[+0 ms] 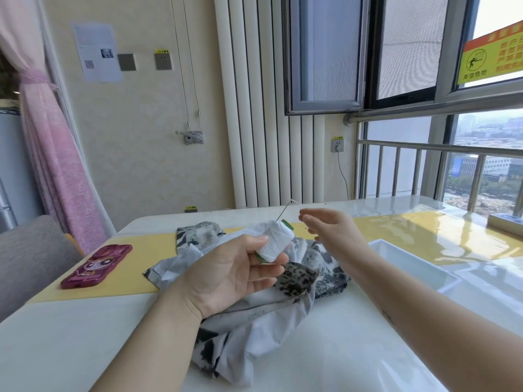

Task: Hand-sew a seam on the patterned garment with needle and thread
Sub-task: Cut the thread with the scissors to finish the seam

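**Q:** What fills the frame?

**A:** A glossy white table (pixel 56 349) runs across the lower half. A crumpled patterned garment (pixel 254 315) in grey, white and black lies on it at centre. A white tray (pixel 410 264) sits at right, and a phone in a pink cartoon case (pixel 96 265) lies at left.

**Q:** And the hands?

**A:** The left hand (pixel 226 275), at centre above the garment, is palm up. Its thumb and fingers grip a spool of white thread (pixel 276 244). The right hand (pixel 336 230) hovers just up and right of the spool, its fingers loosely bent and released, with nothing visible between them.

**Q:** Where is the needle?

**A:** The needle (pixel 285 211) stands tilted out of the spool's top, close to the right fingertips.
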Available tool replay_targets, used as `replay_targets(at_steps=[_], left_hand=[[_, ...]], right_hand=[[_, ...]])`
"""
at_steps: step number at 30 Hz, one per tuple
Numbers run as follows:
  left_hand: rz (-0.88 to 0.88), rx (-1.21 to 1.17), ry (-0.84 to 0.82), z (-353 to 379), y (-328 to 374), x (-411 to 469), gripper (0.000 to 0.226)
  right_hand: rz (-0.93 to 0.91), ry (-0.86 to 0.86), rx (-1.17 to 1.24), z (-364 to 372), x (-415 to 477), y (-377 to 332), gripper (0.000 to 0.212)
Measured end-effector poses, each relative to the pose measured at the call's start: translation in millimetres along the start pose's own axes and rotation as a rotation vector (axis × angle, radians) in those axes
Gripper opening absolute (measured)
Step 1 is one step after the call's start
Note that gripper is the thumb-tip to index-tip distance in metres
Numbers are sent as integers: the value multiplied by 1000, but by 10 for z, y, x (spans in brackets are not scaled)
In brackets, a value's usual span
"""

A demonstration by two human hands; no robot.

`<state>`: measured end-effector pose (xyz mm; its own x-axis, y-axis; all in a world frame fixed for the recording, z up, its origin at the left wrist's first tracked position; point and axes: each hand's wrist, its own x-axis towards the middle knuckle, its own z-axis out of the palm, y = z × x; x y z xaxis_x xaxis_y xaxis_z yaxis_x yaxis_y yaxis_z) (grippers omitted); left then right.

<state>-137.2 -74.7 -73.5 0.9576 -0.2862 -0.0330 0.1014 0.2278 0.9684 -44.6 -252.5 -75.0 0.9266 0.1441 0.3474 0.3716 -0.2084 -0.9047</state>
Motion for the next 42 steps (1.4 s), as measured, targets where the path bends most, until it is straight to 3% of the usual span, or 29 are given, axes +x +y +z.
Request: replay_targets(at_steps=[3,6,9,12,16,21,27,31,38,42], left_hand=[[37,-72,38,78,19,12,29],[144,-25,227,140,22,60,25],[274,283,487,104,-14,121,11],[366,633,636,13,-70,140,15],[372,868,632,15,-99,113,13],[316,971,494,22,-149,108,16],[234,663,188,67,-136,35,30],[197,416,82,75,-108,4,32],[223,-14,136,105,-67,52,35],[279,20,327,144,-103,121,26]], right_hand=[[-129,-86,-188,100,-72,50,16],[-279,-188,-509,196,-191,8,17],[-371,-247,-691,214,-316,-96,19],[-547,-318,-841,184,-398,-207,22],[-667,-379,-849,87,-413,-363,19],[-600,-429,-728,-46,-312,-510,14],[-452,-453,-537,-207,-169,-545,12],[-261,-503,-358,-277,-134,-466,10],[-139,-522,-255,-280,-166,-276,11],[-182,-546,-297,-231,-230,-269,9]])
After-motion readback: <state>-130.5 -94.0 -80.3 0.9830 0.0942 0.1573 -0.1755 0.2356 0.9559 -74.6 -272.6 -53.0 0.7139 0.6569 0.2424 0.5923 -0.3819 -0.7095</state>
